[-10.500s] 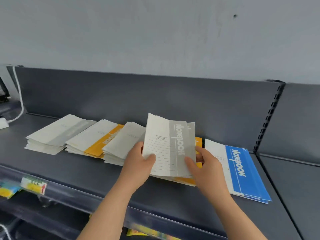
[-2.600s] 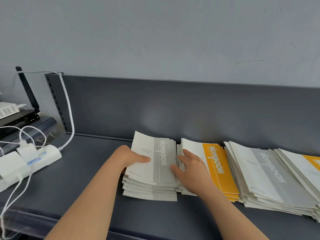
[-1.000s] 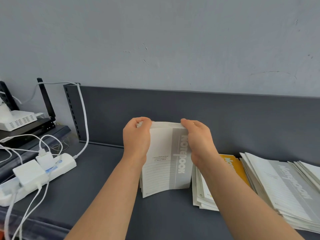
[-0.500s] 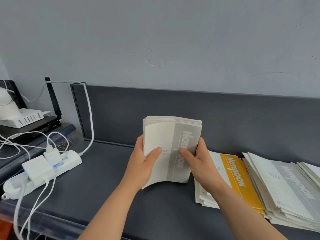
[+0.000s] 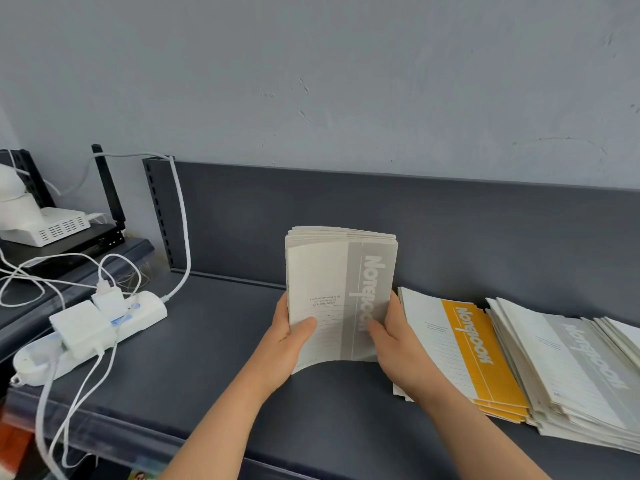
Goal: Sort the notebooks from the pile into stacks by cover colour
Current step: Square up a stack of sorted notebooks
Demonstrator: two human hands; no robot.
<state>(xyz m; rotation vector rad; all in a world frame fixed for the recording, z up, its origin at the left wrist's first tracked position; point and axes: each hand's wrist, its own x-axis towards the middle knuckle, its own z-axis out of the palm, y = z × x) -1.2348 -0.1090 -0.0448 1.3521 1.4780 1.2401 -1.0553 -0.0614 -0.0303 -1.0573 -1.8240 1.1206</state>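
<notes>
1. Power strip point(image 5: 90, 327) with white plugs and cables, left edge of frame, lies on dark shelf point(image 5: 214, 368).
2. left hand point(image 5: 287, 337), lower centre: fingers curl behind the bundle's left edge, thumb lies on the front cover.
3. grey notebook bundle point(image 5: 341, 292), centre: held upright, bottom edge bowed; contact with shelf not discernible.
4. right hand point(image 5: 398, 344): grips the bundle's right edge, thumb on the grey band.
5. orange stack point(image 5: 464, 344), right of centre, flat on shelf.
6. grey stack point(image 5: 568, 368), far right, just beside orange stack.
</notes>
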